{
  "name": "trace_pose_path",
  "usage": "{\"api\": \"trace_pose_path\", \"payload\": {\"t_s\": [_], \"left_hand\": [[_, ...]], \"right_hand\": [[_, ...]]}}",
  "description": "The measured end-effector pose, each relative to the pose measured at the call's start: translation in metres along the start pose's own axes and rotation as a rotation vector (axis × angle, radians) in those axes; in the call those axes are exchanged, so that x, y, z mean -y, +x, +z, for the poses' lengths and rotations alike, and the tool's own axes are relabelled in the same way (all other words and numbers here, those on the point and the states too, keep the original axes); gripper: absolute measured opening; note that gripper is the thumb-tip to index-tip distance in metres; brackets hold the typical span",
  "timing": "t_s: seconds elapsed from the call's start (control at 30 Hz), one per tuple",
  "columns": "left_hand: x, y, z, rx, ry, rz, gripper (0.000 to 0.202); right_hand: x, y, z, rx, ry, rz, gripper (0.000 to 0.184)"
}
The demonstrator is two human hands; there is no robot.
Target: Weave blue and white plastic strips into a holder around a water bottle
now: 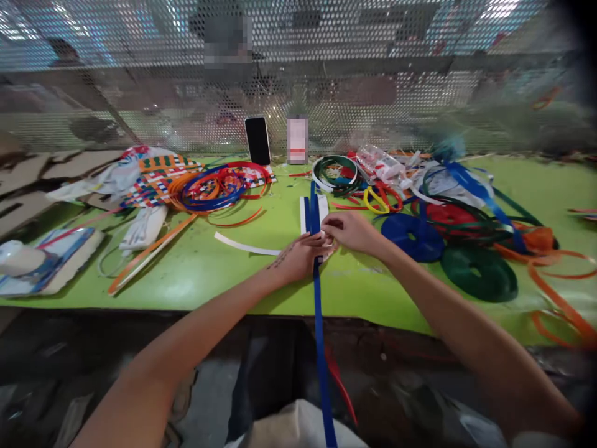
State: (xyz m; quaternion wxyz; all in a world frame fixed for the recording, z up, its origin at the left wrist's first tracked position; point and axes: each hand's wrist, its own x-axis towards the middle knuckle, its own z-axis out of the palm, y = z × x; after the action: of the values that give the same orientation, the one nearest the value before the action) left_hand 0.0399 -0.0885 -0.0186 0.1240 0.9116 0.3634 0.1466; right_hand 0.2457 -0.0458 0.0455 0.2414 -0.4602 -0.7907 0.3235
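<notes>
Several blue and white flat strips (pixel 303 214) lie side by side, running away from me on the green table. My left hand (pixel 301 255) rests across them with its fingers closed over them, pinning them down. A long white strip (pixel 247 248) comes out sideways from under that hand and curves off to the left. Close against the left fingers, my right hand (pixel 347 229) is pinched at the right edge of the strips, apparently on the white strip's end, which the fingers partly hide. One long blue strip (pixel 320 336) hangs over the table's front edge towards my lap.
A black phone (pixel 258 140) and a second phone (pixel 297 140) stand against the perforated metal screen (pixel 373 93). Coiled orange and blue strips (pixel 214 190) lie left. Blue (pixel 405 236) and green rolls (pixel 480 272) and yellow-handled scissors (pixel 374 200) lie right. Cardboard (pixel 23 186) is far left.
</notes>
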Motion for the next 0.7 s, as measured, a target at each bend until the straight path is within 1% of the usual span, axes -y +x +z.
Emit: {"api": "trace_pose_path", "payload": {"t_s": [0.13, 0.2, 0.27, 0.3, 0.4, 0.47, 0.6, 0.7], "left_hand": [[0.0, -0.002, -0.001, -0.009, -0.023, 0.009, 0.062], [0.0, -0.003, -0.002, 0.012, -0.034, 0.008, 0.06], [-0.001, -0.004, -0.003, 0.033, -0.049, 0.003, 0.056], [-0.001, -0.004, -0.004, 0.038, -0.057, -0.001, 0.053], [-0.001, -0.005, -0.005, 0.023, -0.075, -0.012, 0.046], [-0.001, -0.005, -0.004, 0.017, -0.081, -0.017, 0.044], [-0.001, -0.005, -0.003, 0.02, -0.072, -0.016, 0.046], [-0.001, -0.005, -0.003, 0.016, -0.063, -0.013, 0.046]], "right_hand": [[-0.023, 0.0, 0.012, -0.08, 0.049, -0.015, 0.015], [-0.032, -0.003, 0.013, -0.143, 0.053, -0.034, 0.015], [-0.037, -0.004, 0.012, -0.179, 0.056, -0.051, 0.015], [-0.038, -0.004, 0.011, -0.172, 0.049, -0.061, 0.015], [-0.037, -0.003, 0.01, -0.086, 0.023, -0.109, 0.016], [-0.036, -0.003, 0.011, -0.051, 0.011, -0.147, 0.018], [-0.038, -0.003, 0.011, -0.043, 0.021, -0.153, 0.016], [-0.041, 0.0, 0.01, -0.045, 0.016, -0.157, 0.02]]}}
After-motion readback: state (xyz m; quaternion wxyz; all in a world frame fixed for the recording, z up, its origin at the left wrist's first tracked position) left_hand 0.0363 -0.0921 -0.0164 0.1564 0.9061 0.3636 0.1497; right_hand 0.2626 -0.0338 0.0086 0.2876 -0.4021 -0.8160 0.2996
